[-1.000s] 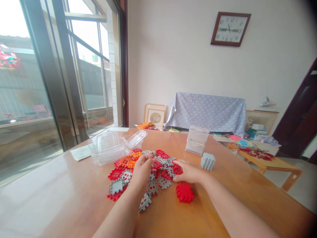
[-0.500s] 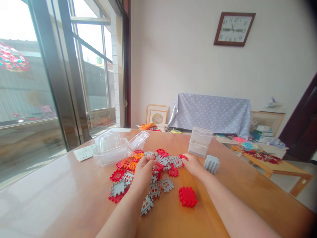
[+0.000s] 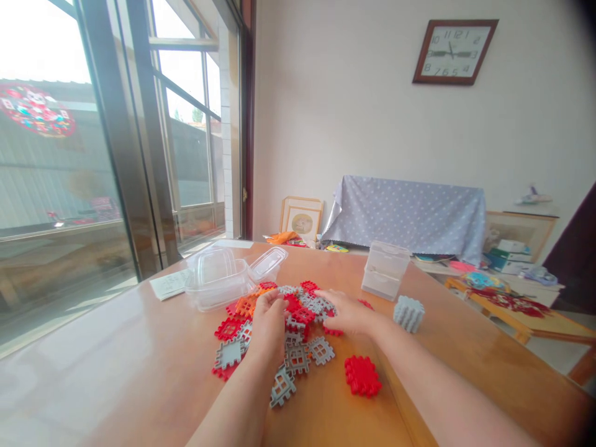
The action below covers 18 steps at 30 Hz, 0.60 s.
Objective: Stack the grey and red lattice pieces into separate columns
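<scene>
A loose pile of flat, notched interlocking plastic tiles spreads over the table, with red tiles point(image 3: 229, 328), grey tiles point(image 3: 321, 351) and orange tiles point(image 3: 245, 305). My left hand point(image 3: 270, 320) is at the pile's left side, fingers curled together beside the orange tiles; whatever they hold is hidden. Over the right side of the pile, my right hand point(image 3: 347, 311) reaches with fingers stretched and thumb apart, close to red and grey tiles. Right of the pile lie a neat red tile stack point(image 3: 362, 376) and a grey tile stack point(image 3: 408, 313). A red tile point(image 3: 365, 304) shows partly behind my right hand.
Clear plastic containers point(image 3: 216, 285) stand behind the pile at left, beside a sheet of paper point(image 3: 170, 285). A translucent box point(image 3: 385, 270) is at the back right of the wooden table point(image 3: 139, 360). Beyond the right edge stands a low wooden bench point(image 3: 507, 313).
My right hand has let go of a red tile, which lies to its right, and has moved left over the pile, fingers spreading. The view has shifted slightly left.
</scene>
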Available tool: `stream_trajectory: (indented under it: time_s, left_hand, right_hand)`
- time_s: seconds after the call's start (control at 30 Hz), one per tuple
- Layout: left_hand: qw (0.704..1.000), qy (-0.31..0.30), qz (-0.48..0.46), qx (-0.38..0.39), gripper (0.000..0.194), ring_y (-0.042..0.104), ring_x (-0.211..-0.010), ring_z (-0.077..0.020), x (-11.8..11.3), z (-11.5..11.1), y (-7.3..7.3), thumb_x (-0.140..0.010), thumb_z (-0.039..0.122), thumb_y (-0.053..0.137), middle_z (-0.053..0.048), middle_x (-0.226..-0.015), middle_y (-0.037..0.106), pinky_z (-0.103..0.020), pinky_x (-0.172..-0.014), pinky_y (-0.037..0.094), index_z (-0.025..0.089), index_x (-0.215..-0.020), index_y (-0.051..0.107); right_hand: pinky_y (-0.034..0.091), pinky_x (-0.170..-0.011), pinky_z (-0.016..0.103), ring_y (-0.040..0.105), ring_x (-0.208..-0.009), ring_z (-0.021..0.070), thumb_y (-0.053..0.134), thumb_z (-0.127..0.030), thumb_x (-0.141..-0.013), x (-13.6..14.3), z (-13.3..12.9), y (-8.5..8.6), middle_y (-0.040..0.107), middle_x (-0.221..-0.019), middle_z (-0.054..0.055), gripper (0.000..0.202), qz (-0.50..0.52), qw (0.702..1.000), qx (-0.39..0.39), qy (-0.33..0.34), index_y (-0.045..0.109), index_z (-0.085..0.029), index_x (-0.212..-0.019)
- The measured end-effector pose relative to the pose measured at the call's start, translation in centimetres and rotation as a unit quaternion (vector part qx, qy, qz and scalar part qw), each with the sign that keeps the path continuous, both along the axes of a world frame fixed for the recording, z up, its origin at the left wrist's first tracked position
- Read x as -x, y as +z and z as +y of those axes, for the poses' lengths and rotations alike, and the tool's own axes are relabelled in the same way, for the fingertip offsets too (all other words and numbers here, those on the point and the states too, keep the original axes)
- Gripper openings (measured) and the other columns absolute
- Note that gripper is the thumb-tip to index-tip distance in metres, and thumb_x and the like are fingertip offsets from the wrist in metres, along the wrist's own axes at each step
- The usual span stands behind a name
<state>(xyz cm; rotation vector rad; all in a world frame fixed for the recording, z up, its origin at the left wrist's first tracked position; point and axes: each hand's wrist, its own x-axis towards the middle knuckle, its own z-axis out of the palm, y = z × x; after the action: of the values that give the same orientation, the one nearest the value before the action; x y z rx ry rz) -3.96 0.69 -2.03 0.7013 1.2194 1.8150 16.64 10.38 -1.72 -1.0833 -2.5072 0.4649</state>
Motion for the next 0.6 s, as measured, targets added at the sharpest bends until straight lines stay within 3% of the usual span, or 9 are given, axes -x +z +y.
stream_trajectory:
  time_s: [0.1,0.17,0.23,0.33,0.43,0.6]
  left_hand:
    - [0.999,0.019,-0.046,0.013,0.044,0.060,-0.109,-0.0193,0.3,0.6,-0.7,-0.069,0.020,0.067,-0.008,-0.128,0.059,-0.031,-0.087,0.051,0.023,-0.113,0.059]
    - [0.998,0.018,-0.062,0.023,0.048,0.060,-0.110,-0.0191,0.5,0.8,-1.0,-0.069,0.019,0.066,-0.008,-0.130,0.058,-0.032,-0.088,0.051,0.024,-0.116,0.058]
    - [0.997,0.008,-0.066,0.032,0.052,0.060,-0.109,-0.0188,0.6,0.9,-1.1,-0.069,0.019,0.066,-0.009,-0.129,0.058,-0.032,-0.089,0.051,0.024,-0.120,0.057]
    - [0.997,-0.004,-0.063,0.037,0.056,0.060,-0.109,-0.0189,0.7,0.8,-0.9,-0.070,0.020,0.065,-0.010,-0.130,0.058,-0.032,-0.090,0.050,0.024,-0.125,0.055]
    - [0.997,-0.010,-0.058,0.046,0.058,0.059,-0.111,-0.0191,0.7,0.5,-0.6,-0.071,0.022,0.064,-0.010,-0.131,0.057,-0.032,-0.092,0.049,0.023,-0.128,0.053]
    - [0.999,-0.016,-0.030,0.040,0.055,0.059,-0.110,-0.0210,0.7,0.3,-0.6,-0.071,0.024,0.065,-0.010,-0.127,0.060,-0.033,-0.089,0.049,0.022,-0.125,0.057]
  right_hand:
    - [0.027,-0.120,0.043,0.029,-0.148,0.0318,0.075,-0.022,-0.063,2.2,-0.7,0.5,0.028,-0.164,0.006,0.105,-0.056,0.996,0.035,0.067,0.029,-0.031,-0.157]
    - [0.025,-0.121,0.042,0.023,-0.151,0.0320,0.077,-0.024,-0.062,3.4,-1.0,0.7,0.020,-0.166,0.004,0.111,-0.076,0.992,0.047,0.085,0.022,-0.034,-0.158]
    - [0.028,-0.119,0.040,0.030,-0.148,0.0317,0.077,-0.023,-0.061,4.3,-1.1,0.7,0.027,-0.164,0.003,0.109,-0.082,0.990,0.049,0.100,0.028,-0.034,-0.157]
    - [0.036,-0.111,0.036,0.051,-0.133,0.0285,0.071,-0.017,-0.063,4.8,-0.9,0.6,0.053,-0.149,0.002,0.086,-0.067,0.990,0.035,0.118,0.051,-0.034,-0.145]
    - [0.044,-0.098,0.032,0.063,-0.113,0.0245,0.063,-0.014,-0.068,4.4,-0.5,0.2,0.072,-0.121,-0.002,0.052,-0.015,0.998,0.030,0.055,0.073,-0.032,-0.115]
    - [0.044,-0.075,0.027,0.064,-0.080,0.0183,0.055,-0.021,-0.078,2.3,0.9,-0.4,0.074,-0.081,-0.002,0.017,0.046,0.997,0.044,-0.052,0.072,-0.023,-0.081]
